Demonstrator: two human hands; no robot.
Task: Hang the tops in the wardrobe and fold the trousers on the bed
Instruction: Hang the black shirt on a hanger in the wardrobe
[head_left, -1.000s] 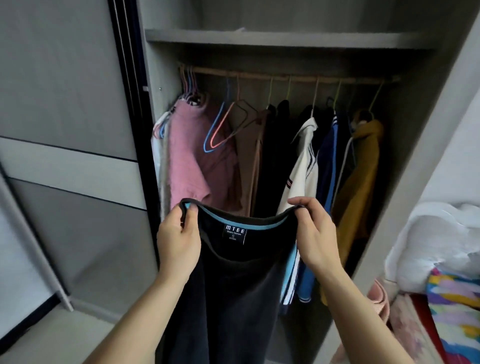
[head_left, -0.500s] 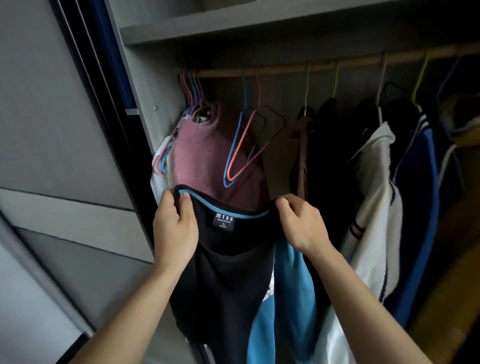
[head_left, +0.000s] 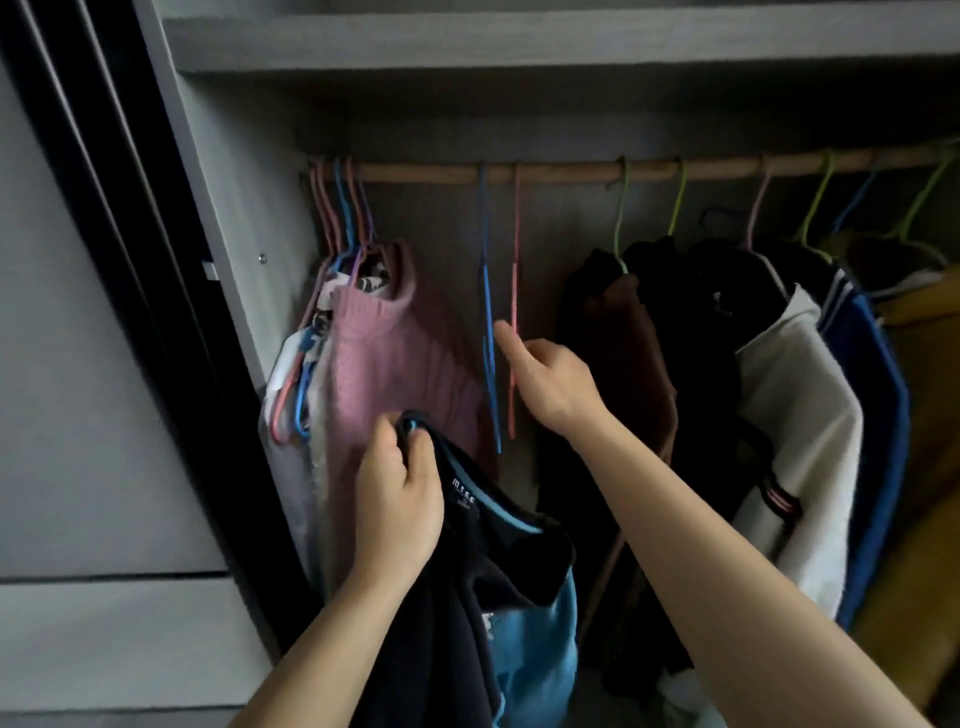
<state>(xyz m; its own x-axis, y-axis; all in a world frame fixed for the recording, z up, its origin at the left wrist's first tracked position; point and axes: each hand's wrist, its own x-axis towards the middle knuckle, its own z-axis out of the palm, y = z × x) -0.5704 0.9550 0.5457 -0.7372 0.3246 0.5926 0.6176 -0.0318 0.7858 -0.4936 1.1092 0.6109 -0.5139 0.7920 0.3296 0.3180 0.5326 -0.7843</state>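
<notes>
A home bedroom, at an open wardrobe. Clothes hang on coloured hangers from a wooden rail under a shelf.

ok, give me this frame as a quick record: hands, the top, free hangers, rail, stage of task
left hand: grips black top at its blue-trimmed collar
right hand: off the top, fingers open, reaching at the empty hangers
free hangers: blue hanger and pink hanger, side by side, bare
rail: wooden, pink sweater to the left, dark clothes to the right
stage: top not yet on a hanger
</notes>
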